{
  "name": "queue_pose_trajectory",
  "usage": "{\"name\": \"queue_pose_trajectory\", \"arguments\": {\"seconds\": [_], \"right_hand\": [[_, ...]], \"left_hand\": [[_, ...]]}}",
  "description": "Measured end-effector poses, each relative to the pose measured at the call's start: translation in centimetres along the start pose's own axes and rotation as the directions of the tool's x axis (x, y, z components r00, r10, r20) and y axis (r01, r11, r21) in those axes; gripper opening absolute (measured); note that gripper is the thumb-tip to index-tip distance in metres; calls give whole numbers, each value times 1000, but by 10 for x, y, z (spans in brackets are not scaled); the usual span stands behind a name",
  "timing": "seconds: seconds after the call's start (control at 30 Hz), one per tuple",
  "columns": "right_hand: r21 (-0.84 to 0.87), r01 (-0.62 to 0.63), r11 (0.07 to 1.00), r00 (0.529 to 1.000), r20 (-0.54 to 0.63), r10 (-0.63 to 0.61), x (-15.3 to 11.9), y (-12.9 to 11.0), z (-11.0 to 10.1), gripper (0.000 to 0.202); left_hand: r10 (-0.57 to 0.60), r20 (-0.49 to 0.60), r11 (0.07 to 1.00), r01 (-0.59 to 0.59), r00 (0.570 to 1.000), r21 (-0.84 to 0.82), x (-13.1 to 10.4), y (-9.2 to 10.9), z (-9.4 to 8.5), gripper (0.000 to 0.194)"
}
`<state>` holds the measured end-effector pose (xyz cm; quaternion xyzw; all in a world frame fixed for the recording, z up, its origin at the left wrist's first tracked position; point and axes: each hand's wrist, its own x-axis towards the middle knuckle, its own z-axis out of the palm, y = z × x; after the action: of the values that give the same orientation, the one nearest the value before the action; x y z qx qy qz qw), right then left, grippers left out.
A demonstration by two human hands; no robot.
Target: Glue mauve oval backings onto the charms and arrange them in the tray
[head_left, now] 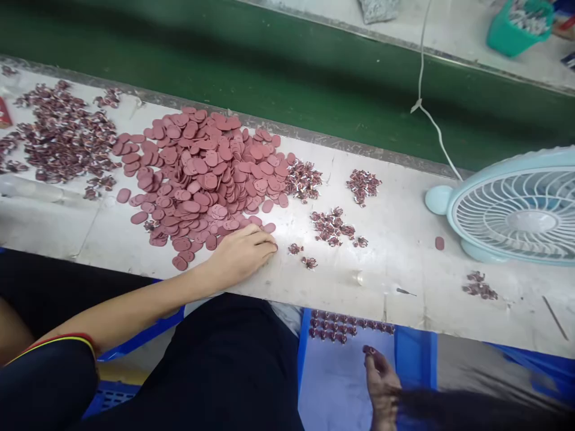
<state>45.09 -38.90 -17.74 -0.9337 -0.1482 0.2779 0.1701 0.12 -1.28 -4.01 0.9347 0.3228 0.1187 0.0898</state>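
Note:
My left hand [245,254] rests on the table at the near edge of a heap of flat reddish oval pieces [202,167]. Its fingers are curled together, and what lies under the fingertips is hidden. Just right of it sit two small dark brown figure-like pieces [309,262], with small clusters of the same kind [332,227] beyond. Over a blue-rimmed tray [332,377] below the table edge, my right hand [381,377] pinches a small dark brown piece [368,349]. Rows of similar brown pieces [332,326] line the tray's far end.
A light blue fan [521,209] stands at the right, its white cord [438,129] running up to a shelf. A large pile of dark pieces [67,134] lies far left. Clear bottles lie on the table. A green container [518,27] stands on the shelf. Dark hair [467,407] crosses the lower right.

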Motion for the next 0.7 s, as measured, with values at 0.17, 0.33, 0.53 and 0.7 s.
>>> {"name": "queue_pose_trajectory", "arguments": {"seconds": [0.17, 0.33, 0.53, 0.7], "right_hand": [[-17, -65, 998, 997, 29, 66, -6, 30, 48, 27], [0, -49, 999, 999, 16, 49, -8, 41, 65, 24], [-1, -27, 1000, 999, 22, 27, -3, 42, 71, 23], [41, -33, 999, 999, 11, 33, -10, 27, 66, 29]], "left_hand": [[-127, 50, 962, 135, 991, -235, 12, 1, -19, 25], [-249, 158, 676, 288, 956, -678, 17, 7, -46, 36], [-251, 242, 384, 326, 937, -864, 13, 8, -40, 25], [-330, 278, 162, 344, 902, -925, 7, 5, -32, 27]]}}
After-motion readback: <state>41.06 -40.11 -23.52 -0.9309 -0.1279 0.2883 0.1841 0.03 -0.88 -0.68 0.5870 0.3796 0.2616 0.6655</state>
